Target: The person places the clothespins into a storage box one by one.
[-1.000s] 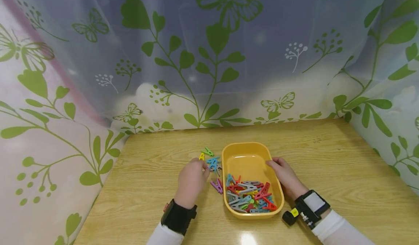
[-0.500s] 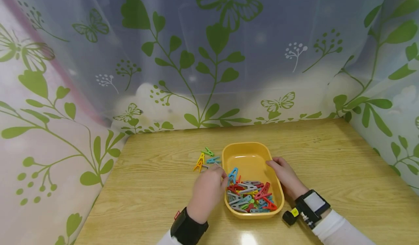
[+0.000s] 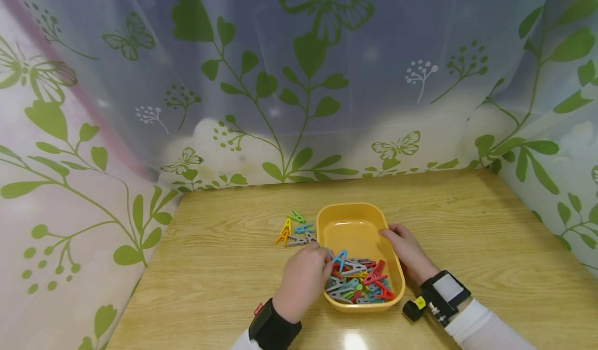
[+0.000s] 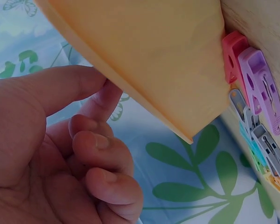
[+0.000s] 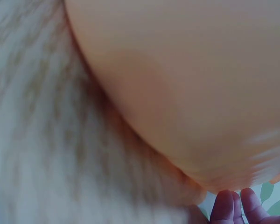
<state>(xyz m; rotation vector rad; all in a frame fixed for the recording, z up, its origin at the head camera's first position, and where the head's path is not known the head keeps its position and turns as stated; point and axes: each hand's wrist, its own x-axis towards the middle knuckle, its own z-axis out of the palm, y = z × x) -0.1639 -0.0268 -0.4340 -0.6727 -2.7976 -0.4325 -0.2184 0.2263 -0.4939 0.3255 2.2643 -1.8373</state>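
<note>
Several coloured clothespins [image 3: 357, 281] are piled at the near end of the yellow tray [image 3: 355, 225], and a blue clothespin [image 3: 340, 259] appears to be pinched by the left hand [image 3: 303, 282] just over the tray's left rim. The right rim is held by the right hand [image 3: 408, 254], fingers curled over it. A loose grip (or a clipped rim) could drop the pin onto the table [image 3: 224, 267], beside the stray pins [image 3: 294, 230].

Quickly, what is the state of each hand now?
Left hand: fingers curled over the tray's left rim; a held clip cannot be told.
Right hand: grips the yellow tray.
</note>
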